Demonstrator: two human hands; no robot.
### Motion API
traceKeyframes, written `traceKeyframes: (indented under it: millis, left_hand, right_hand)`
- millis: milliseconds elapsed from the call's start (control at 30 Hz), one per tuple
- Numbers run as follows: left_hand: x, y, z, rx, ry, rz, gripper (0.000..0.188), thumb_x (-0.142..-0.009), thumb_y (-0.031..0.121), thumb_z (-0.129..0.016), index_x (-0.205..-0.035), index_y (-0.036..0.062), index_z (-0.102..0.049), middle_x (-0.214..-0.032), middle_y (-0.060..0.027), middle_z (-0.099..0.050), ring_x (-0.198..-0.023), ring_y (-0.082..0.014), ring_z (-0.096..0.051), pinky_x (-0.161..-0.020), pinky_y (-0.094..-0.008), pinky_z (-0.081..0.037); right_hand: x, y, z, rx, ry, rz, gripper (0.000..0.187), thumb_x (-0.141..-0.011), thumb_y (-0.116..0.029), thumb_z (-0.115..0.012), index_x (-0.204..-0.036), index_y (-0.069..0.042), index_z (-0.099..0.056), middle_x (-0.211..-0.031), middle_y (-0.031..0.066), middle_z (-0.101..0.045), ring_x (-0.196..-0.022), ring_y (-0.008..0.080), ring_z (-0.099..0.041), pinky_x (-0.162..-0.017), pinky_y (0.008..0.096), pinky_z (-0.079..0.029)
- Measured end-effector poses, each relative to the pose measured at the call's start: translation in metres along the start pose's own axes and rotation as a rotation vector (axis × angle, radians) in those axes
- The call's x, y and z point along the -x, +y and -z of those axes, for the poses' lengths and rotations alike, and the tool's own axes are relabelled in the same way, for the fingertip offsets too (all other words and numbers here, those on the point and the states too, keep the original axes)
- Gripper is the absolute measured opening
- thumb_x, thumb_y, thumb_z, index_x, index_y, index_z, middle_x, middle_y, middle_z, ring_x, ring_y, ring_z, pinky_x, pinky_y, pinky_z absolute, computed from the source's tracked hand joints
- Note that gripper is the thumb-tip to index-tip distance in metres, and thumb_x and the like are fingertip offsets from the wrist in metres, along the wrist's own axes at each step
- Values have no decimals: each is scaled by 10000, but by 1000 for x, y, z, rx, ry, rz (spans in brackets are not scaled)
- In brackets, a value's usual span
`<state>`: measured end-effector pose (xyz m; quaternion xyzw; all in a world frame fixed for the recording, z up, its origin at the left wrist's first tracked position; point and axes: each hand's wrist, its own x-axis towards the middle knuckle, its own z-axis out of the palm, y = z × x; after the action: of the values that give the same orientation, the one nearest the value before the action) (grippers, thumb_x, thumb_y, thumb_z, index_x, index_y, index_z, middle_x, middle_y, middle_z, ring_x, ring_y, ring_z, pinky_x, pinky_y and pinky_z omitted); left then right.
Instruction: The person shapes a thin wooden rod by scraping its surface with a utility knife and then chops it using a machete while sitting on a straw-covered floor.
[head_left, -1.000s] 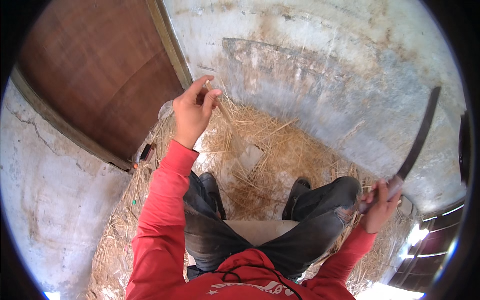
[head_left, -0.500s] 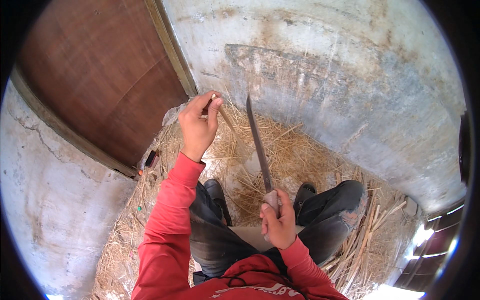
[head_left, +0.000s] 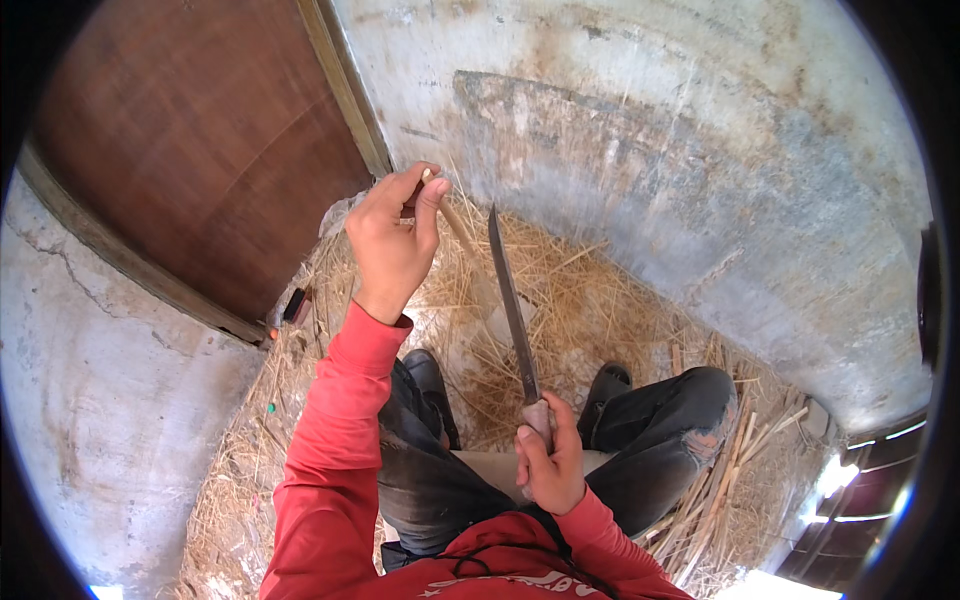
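Raised in front of the door's corner, my left hand [head_left: 395, 240] pinches the top end of a pale, thin stick [head_left: 459, 230] between thumb and fingers. The stick slants down to the right from my hand, and its lower end blends into the straw. My right hand [head_left: 553, 455] is wrapped round the handle of a long knife [head_left: 513, 300] between my knees. Its dark, narrow blade points up and away, tilted slightly left. The blade stands to the right of the stick; whether they touch I cannot tell.
Straw and shavings [head_left: 560, 280] cover the floor. A pile of split sticks [head_left: 725, 470] lies beside my right knee. A stained wall [head_left: 680, 150] curves ahead and right; a brown door [head_left: 200, 150] stands at the left. A small dark object [head_left: 296, 305] lies near the door's foot.
My right hand has drawn the knife slightly down and toward me. My left hand has shifted a little up and left, still pinching the stick. The view has tilted slightly.
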<state>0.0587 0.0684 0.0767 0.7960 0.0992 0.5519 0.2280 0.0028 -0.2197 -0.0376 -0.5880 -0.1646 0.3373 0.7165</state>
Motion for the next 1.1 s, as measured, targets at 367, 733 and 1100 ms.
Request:
traceKeyframes:
  millis: [367, 733, 1100]
  left_hand:
    - [0, -6, -10, -20, 18, 0, 153, -873, 93, -779, -984, -7, -745, -746, -112, -692, -597, -160, -659, -545, -262, -510]
    - [0, 8, -22, -29, -6, -3, 157, -888, 162, -780, -944, 17, -760, -735, -98, -698, -606, -132, -656, -539, -251, -483]
    - [-6, 2, -20, 5, -45, -6, 149, -871, 125, -778, -959, 9, -746, -764, -128, -700, -587, -199, -653, -533, -291, -487]
  right_hand:
    - [-19, -12, 0, 1, 22, 90, 454, -1048, -119, -476, -1471, -51, -323, -743, 49, -541, -474, 76, -475, -446, 237, -426]
    - [-12, 14, 7, 94, 93, 34, 419, -1062, -175, -447, -1434, -44, -307, -759, 58, -521, -471, 88, -452, -426, 247, -412]
    - [-8, -73, 5, -122, 295, 624, 423, -1051, -149, -426, -1443, -64, -292, -756, 59, -524, -476, 97, -463, -446, 256, -441]
